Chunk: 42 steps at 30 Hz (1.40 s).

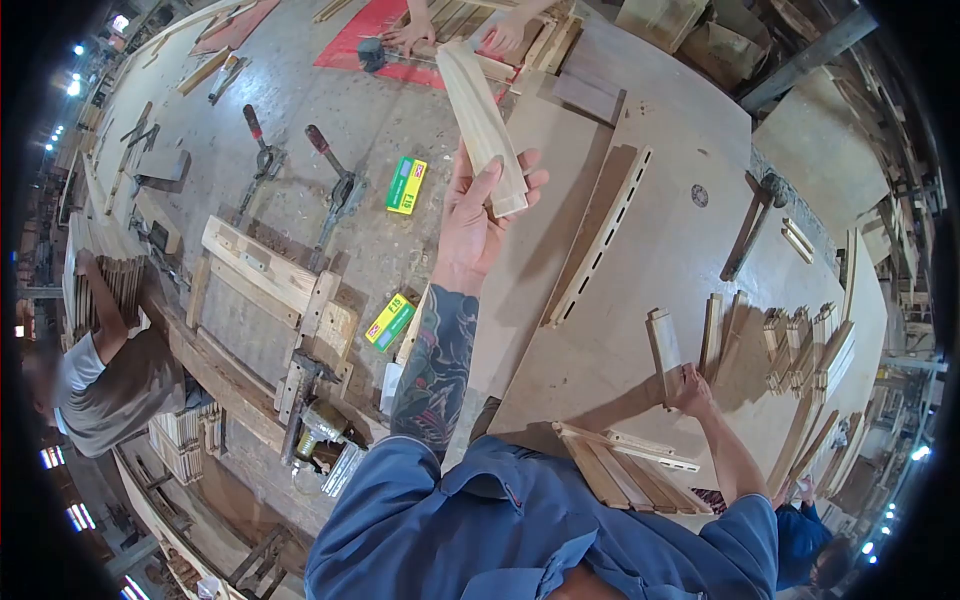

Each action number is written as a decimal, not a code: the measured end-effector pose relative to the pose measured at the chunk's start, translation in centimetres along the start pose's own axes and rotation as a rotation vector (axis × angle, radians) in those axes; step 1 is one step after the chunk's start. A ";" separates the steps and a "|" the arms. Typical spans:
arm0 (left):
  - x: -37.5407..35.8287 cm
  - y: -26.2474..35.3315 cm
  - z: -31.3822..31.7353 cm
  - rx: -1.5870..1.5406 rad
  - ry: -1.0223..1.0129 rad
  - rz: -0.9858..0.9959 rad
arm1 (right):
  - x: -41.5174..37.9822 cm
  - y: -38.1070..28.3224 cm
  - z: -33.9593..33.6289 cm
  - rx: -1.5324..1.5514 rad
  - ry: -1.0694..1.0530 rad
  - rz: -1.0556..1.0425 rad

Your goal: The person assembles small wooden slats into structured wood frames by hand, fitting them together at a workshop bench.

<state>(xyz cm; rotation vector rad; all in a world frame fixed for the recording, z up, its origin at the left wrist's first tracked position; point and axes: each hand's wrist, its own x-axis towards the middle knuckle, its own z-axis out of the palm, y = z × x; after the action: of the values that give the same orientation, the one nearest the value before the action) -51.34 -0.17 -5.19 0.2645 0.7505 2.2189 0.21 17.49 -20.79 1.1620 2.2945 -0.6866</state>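
Observation:
My left hand (475, 215), on the tattooed arm, is raised over the middle of the bench and wrapped around a pale wooden slat (478, 115) that points away from me. My right hand (690, 392) is low at the right, closed on the near end of another wooden slat (663, 340). Beside that slat, narrow wooden pieces (711, 335) stand in a row. Nearer my body sits a bundle of wooden slats (610, 475). A long strip with dark slots (603, 240) lies on the board between my hands.
Two green-and-yellow boxes (406, 185) and red-handled toggle clamps (335, 185) lie left of my arm, near a wooden jig (258, 265) and a nail gun (322, 432). A hammer (757, 220) lies right. Another person's hands (410, 37) work opposite; a co-worker (115, 370) is left.

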 end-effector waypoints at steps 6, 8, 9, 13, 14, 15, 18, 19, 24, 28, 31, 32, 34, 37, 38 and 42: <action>-2.5 1.1 1.4 -0.125 0.005 -0.020 | 1.4 1.3 0.7 -0.071 -0.060 0.038; -3.3 1.3 1.5 -0.194 0.007 -0.053 | 1.4 1.6 0.8 -0.051 -0.048 0.030; -3.6 1.4 1.4 -0.261 0.009 -0.091 | 1.4 1.8 0.9 -0.027 -0.040 0.025; -4.9 1.8 1.2 -0.442 -0.091 -0.147 | 1.9 2.9 1.2 -0.037 -0.017 -0.068; -5.3 2.1 1.6 -0.547 -0.129 -0.168 | 2.1 3.2 1.4 -0.140 0.036 -0.091; -5.8 2.4 1.9 -0.651 -0.166 -0.189 | 2.3 3.3 1.4 -0.242 0.088 -0.114; -6.5 3.2 2.0 -0.856 -0.245 -0.242 | 1.2 -2.2 -4.7 0.200 -0.062 0.015; -6.7 3.3 2.0 -0.853 -0.244 -0.236 | 1.5 -3.5 -5.6 0.198 -0.065 0.009; -7.3 2.5 1.0 -0.966 -0.295 -0.234 | 1.7 -13.9 -11.3 0.569 0.256 -0.241; -8.0 2.6 1.4 -0.861 -0.356 -0.183 | 4.0 -22.9 -13.8 0.508 0.366 -0.359; -8.2 2.7 1.3 -0.795 -0.456 -0.199 | 10.9 -26.8 -12.8 0.708 0.383 -0.455; -8.3 2.7 1.1 -0.762 -0.469 -0.186 | 11.8 -28.7 -13.3 0.745 0.368 -0.427; -8.4 3.0 0.9 -0.723 -0.480 -0.173 | 12.9 -32.7 -14.3 0.786 0.349 -0.400; -9.0 3.4 0.6 -0.636 -0.450 -0.142 | 14.5 -36.5 -14.7 0.798 0.377 -0.377; -9.0 3.5 0.4 -0.621 -0.456 -0.138 | 15.3 -37.4 -14.1 0.929 0.378 -0.415; -8.8 3.3 -0.7 -0.593 -0.496 -0.123 | 17.8 -39.7 -12.8 1.075 0.291 -0.356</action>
<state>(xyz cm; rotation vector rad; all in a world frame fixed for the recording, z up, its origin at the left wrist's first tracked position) -47.60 -8.66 -3.42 0.4296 -0.1581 2.0282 -44.49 15.48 -13.28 1.3047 2.3933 -2.1817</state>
